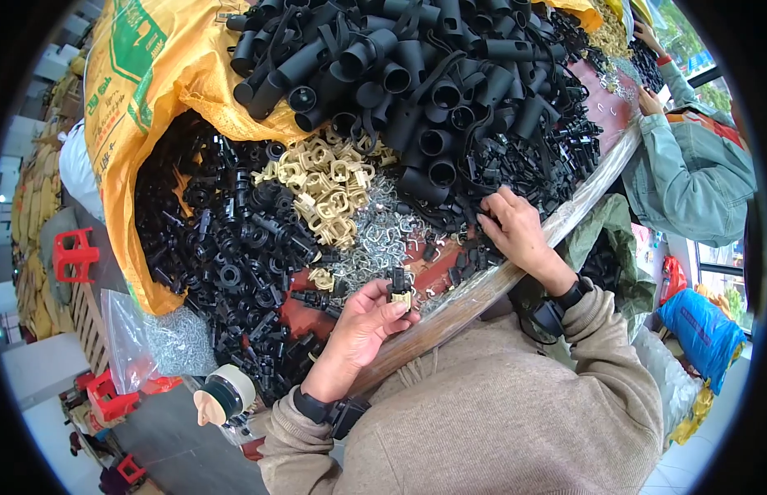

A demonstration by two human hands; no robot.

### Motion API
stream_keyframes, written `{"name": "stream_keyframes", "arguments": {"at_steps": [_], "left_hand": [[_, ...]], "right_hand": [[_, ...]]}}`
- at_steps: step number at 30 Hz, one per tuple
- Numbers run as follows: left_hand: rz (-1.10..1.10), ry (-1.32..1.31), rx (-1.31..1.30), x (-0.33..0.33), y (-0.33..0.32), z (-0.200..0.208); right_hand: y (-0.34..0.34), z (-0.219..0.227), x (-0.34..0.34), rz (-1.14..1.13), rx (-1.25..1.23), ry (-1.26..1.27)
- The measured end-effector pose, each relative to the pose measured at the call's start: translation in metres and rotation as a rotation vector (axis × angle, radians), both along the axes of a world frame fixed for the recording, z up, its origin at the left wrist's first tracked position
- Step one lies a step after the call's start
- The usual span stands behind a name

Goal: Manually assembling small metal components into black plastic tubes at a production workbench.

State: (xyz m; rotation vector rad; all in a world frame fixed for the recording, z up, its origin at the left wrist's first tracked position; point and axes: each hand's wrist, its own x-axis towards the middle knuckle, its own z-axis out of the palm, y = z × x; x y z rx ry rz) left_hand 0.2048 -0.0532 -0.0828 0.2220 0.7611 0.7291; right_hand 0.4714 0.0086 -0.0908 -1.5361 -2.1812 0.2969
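My left hand [360, 323] is closed round a small plastic part [400, 290], black at the top and beige lower down, held upright above the table's near edge. To the right, my right hand [517, 231] reaches into a heap of small black plastic parts [523, 169]. Its fingers are bent with thumb and forefinger close together; whatever is between them is hidden. Between the hands lie curved silver metal pieces [368, 247], spread on the red tabletop [439, 271]. Beige plastic frames [330, 186] are piled just beyond them.
Black tubes [437, 95] are heaped at the back. A yellow woven sack [115, 173] spills black ring-shaped parts [226, 272] on the left. Nearby are a clear bag of metal pieces [181, 342] and a spool [226, 392]. Another person's sleeve [689, 169] is at the right.
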Motion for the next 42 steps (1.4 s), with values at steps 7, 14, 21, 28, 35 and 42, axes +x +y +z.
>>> {"name": "stream_keyframes", "arguments": {"at_steps": [7,14,21,28,35,42], "left_hand": [[0.077,0.027,0.040,0.001,0.001,-0.004],[0.127,0.085,0.121,0.013,0.008,0.000],[0.194,0.157,0.118,0.007,0.008,-0.002],[0.169,0.151,0.101,0.010,0.008,-0.004],[0.096,0.174,0.112,0.010,0.008,-0.001],[0.051,0.133,0.102,0.010,0.005,-0.007]], "right_hand": [[-0.007,0.016,-0.012,0.037,-0.407,0.539],[-0.024,0.021,-0.065,0.210,-1.029,1.245],[-0.029,0.010,-0.085,0.331,-0.953,1.029],[-0.021,0.014,-0.084,0.372,-0.604,0.683],[-0.022,0.017,-0.091,0.332,-0.133,0.591],[-0.020,0.008,-0.083,0.461,0.024,0.433]]}}
